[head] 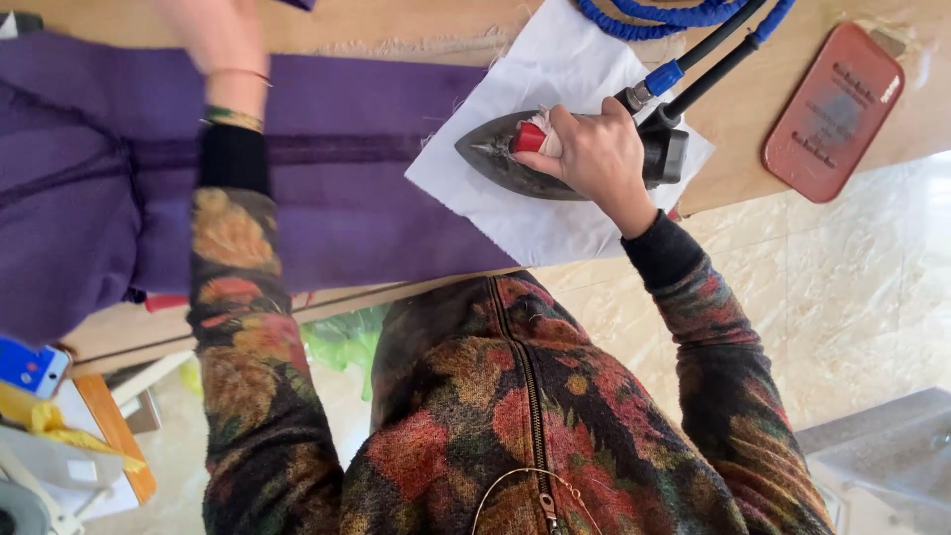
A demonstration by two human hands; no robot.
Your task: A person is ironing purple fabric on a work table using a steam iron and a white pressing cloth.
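Note:
My right hand (pixel 592 154) grips the handle of a dark steam iron (pixel 495 157) that rests on a white cloth (pixel 555 223). The white cloth overlaps the right end of a purple fabric (pixel 337 198) spread along the wooden table (pixel 738 119). My left hand (pixel 220 40) is blurred and stretches over the far part of the purple fabric; its fingers run out of the top edge. Black and blue hoses (pixel 693 69) lead from the iron's rear to a blue coil (pixel 659 15) at the top.
A red rubber iron rest (pixel 834 111) lies on the table at the right. Below the table edge are pale floor tiles (pixel 862 297). At the lower left sit a blue-white object (pixel 30 367), yellow cloth (pixel 50 421) and a green bag (pixel 347 337).

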